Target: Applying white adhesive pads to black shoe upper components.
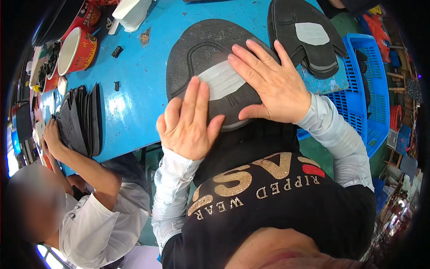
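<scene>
In front of me on the blue table lies a large rounded black pad (190, 47), apparently foam or rubber, with a raised curved line. A pale grey strip (221, 80) lies across its middle. My left hand (188, 123) rests at the strip's left end, two fingers stretched onto it and the thumb apart. Spread flat, my right hand (275, 87) presses its fingertips on the pad by the strip's right end. Neither hand grips anything. The palms hide part of the pad's near edge.
Similar black pads (286, 20) with a pale patch lie stacked at the right, beside a blue plastic crate (376, 89). To the left, a co-worker's hand (53, 139) is at a pile of black pieces (80, 121). Beyond stand a red paper tub (85, 51) and white tissue (132, 13).
</scene>
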### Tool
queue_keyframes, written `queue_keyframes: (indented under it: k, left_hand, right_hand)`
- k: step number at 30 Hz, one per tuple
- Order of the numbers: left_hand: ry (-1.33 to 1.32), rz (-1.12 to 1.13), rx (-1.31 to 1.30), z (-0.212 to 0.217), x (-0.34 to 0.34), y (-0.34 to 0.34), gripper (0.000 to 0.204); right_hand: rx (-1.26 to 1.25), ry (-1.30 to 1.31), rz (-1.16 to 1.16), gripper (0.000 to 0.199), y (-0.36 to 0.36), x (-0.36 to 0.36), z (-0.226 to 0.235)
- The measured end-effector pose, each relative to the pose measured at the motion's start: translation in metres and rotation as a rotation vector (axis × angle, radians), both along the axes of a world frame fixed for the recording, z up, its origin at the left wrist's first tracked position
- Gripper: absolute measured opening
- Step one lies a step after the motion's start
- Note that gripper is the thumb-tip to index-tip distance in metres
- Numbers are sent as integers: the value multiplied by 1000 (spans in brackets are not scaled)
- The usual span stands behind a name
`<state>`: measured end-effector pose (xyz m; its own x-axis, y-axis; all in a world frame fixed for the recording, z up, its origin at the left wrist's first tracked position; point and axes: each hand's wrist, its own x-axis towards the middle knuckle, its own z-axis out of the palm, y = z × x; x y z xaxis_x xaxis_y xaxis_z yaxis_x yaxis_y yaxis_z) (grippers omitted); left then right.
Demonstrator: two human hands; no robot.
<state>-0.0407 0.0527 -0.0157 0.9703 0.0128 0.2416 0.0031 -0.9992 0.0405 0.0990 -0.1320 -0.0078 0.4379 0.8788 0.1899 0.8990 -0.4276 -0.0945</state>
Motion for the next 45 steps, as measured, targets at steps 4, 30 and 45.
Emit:
queue_keyframes:
  k: [4, 30, 45]
  left_hand:
    - [-21, -35, -25, -3, -2, 7, 58]
    - [-370, 768, -908, -149, -158, 84, 34]
    - [388, 691, -235, -397, -151, 148, 48]
  right_hand:
    - [-38, 25, -26, 93, -11, 3, -7]
    - [1128, 706, -463, 19, -98, 92, 46]
    - [418, 183, -111, 30, -21, 105, 55]
